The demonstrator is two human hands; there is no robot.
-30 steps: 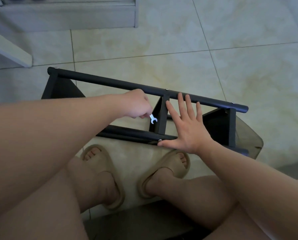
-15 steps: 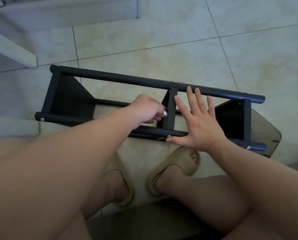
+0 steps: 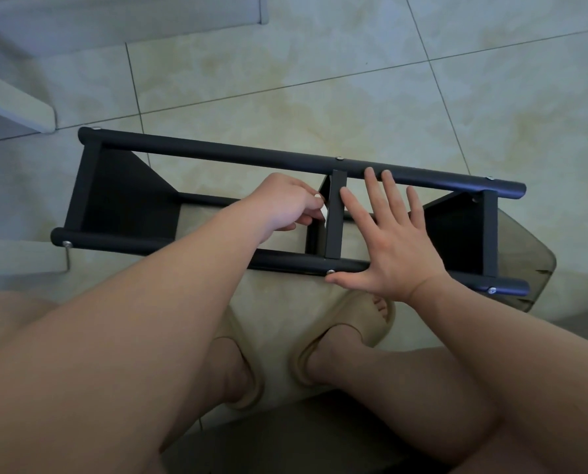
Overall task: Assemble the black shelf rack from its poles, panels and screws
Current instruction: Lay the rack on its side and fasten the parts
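Note:
The black shelf rack [image 3: 217, 153] lies on its side on the tiled floor in front of my knees, with three panels fixed between long black poles. My left hand [image 3: 284, 203] reaches between the poles and pinches a small silver wrench [image 3: 324, 212] against the left face of the middle panel [image 3: 335, 217]. My right hand [image 3: 393, 244] rests flat with spread fingers across the rack, just right of the middle panel; its thumb lies on the near pole [image 3: 285, 263] beside a silver screw head [image 3: 330, 271]. Most of the wrench is hidden by my fingers.
A screw [image 3: 67, 249] sticks out of the near pole's left end. White furniture edges [image 3: 15, 104] stand at the top left. My feet in beige sandals [image 3: 350, 331] sit just below the rack. A translucent plastic sheet [image 3: 525, 268] lies under the rack's right end.
The view has shifted, showing more of the rack's left end. My left hand has moved in towards the middle panel, so the wrench is now mostly covered. My right hand stays flat.

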